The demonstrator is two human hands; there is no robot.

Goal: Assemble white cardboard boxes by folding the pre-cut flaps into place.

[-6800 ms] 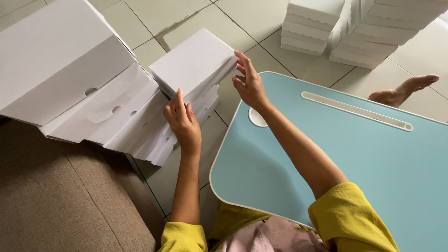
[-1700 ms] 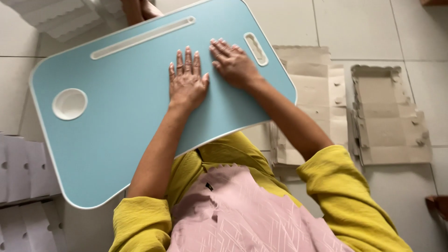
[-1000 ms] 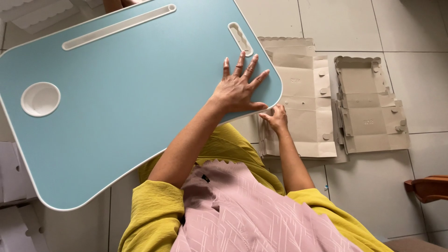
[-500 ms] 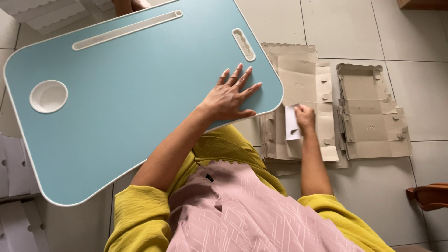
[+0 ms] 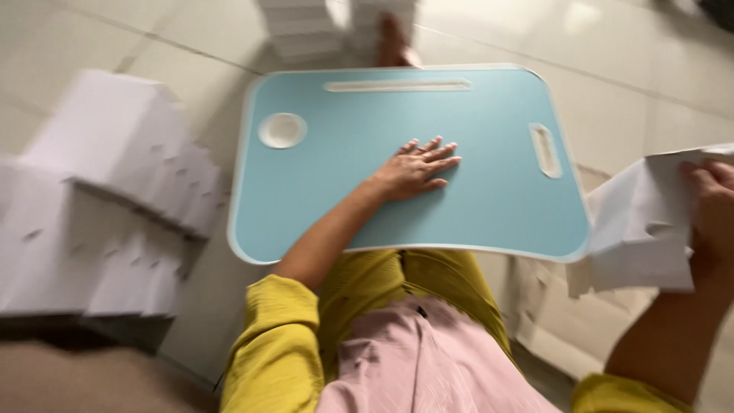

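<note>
From the head view, looking down, the person sits on the floor with a light blue lap bench (image 5: 474, 206) across their knees. It is a rounded rectangle with a pale rim, a round white cup recess (image 5: 281, 130) near its far left corner, a long narrow slot (image 5: 397, 86) along its far edge and a short oval handle cut-out (image 5: 544, 150) near its right edge.

The left hand (image 5: 413, 168) lies palm down on the bench, close to its middle, between the cup recess and the handle cut-out. Its fingers (image 5: 437, 153) are stretched flat and slightly spread, gripping nothing.

The right hand (image 5: 711, 210) is off the right edge of the bench, raised above the floor. Its fingers are curled around the right side of a flat white cardboard box blank (image 5: 638, 229), held up and tilted, its left edge just beside the bench's near right corner. The blank is motion-blurred; it shows creases and a small cut-out notch, white on the side facing up.

To the left of the bench stand stacks of folded white boxes (image 5: 115, 199), blurred, with small notches along their edges. More white stacks (image 5: 306, 30) sit beyond the bench's far edge, and a bare foot (image 5: 394, 42) shows beside them. The floor (image 5: 627, 53) is pale glossy tile. The person wears yellow sleeves (image 5: 275, 344) and a pink top (image 5: 413, 359).
</note>
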